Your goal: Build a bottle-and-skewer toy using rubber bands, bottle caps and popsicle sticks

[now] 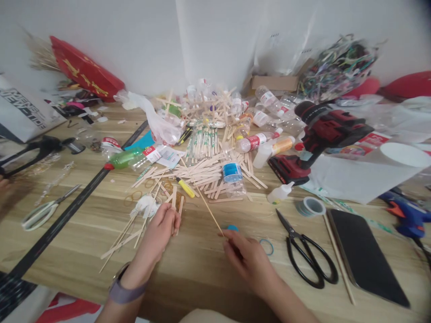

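Observation:
My left hand is closed around a few wooden craft sticks, which point up and away from me. A thin bamboo skewer is pinched at its near end by my right hand, its far end reaching toward the pile of craft sticks. Just beyond my right fingers lies a blue bottle cap. Loose skewers and a crumpled white piece rest left of my left hand. A yellow-handled cutter lies between the hands, farther off.
To the right are black scissors, a phone, a tape roll, a red cordless drill and a blue glue gun. Plastic bottles crowd the back. White-handled scissors lie left, near another person's hand.

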The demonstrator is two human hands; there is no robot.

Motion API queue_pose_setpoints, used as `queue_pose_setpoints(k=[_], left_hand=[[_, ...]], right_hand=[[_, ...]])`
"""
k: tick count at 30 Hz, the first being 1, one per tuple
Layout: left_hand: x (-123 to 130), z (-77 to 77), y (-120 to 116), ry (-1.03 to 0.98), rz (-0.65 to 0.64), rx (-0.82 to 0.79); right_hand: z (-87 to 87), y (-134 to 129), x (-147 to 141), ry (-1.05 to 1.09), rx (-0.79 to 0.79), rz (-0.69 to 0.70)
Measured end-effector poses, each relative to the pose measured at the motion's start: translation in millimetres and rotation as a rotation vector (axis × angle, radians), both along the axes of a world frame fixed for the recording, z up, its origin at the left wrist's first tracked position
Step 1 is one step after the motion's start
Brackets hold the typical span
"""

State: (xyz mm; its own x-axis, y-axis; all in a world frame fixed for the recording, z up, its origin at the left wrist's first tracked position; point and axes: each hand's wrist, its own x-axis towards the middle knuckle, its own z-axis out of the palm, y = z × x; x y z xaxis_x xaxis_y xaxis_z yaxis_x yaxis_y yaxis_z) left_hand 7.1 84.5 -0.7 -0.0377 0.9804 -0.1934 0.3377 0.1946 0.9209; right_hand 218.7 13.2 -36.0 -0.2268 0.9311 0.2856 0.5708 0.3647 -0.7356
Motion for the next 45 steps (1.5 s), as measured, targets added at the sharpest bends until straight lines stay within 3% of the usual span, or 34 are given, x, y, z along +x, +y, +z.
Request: queue_pose_setpoints(k=[4,9,11,13,16,18,23,26,28,30,32,34,36,40,43,45], left_hand=[[13.4,14.6,-1.2,-0.169,0.047,0.008],[12.6,37.7,12.7,-0.473,0.342,0.121],[5.1,39.3,17.3,-0.502,0.378,0.167],[-4.9,34.2,18.1,-0.354,0.324,0.262],[-17.9,20.3,13.5,0.051,0.169,0.351],[-20.7,12.7,9.9,0.085,0.114,0.327],[-9.7,11.7,10.2,-0.392,0.124,0.211],[-1.3,16.3,14.1,-0.534,0.204,0.15],[6.0,15.9,14.0,-0.535,0.218,0.106],[17.3,11.5,9.7,-0.491,0.154,0.055],[32.9,4.6,1.4,-0.452,0.05,-0.001],[50.5,-2.2,-9.2,-0.456,-0.068,-0.094],[66.1,-6.9,-19.1,-0.481,-0.172,-0.17],[80.9,-11.7,-29.6,-0.441,-0.329,-0.203],[80.6,-14.9,-29.3,-0.412,-0.32,-0.179],[79.2,-17.0,-27.8,-0.444,-0.293,-0.166]], right_hand=[[7.1,0.1,1.9,0.013,-0.089,0.038],[18.9,0.6,4.6,0.061,-0.329,0.234],[22.1,0.3,8.0,0.15,-0.467,0.261],[24.1,-0.7,14.9,0.281,-0.646,0.27],[25.6,-4.2,30.9,0.532,-0.904,0.32],[26.7,-7.4,41.7,0.691,-1.023,0.358],[36.7,-13.1,55.9,0.944,-1.124,0.386],[45.9,-15.3,58.8,1.001,-1.138,0.359],[49.4,-16.1,60.3,0.997,-1.116,0.338],[49.2,-15.4,61.1,1.039,-1.033,0.328],[46.1,-13.0,60.5,1.198,-0.817,0.344],[41.7,-9.3,57.4,1.309,-0.485,0.321],[37.4,-4.8,50.8,1.186,-0.275,0.195],[30.4,4.7,29.8,0.591,-0.217,-0.093],[26.5,10.0,19.9,0.308,0.002,-0.219],[24.5,10.7,19.5,0.3,0.071,-0.284]])
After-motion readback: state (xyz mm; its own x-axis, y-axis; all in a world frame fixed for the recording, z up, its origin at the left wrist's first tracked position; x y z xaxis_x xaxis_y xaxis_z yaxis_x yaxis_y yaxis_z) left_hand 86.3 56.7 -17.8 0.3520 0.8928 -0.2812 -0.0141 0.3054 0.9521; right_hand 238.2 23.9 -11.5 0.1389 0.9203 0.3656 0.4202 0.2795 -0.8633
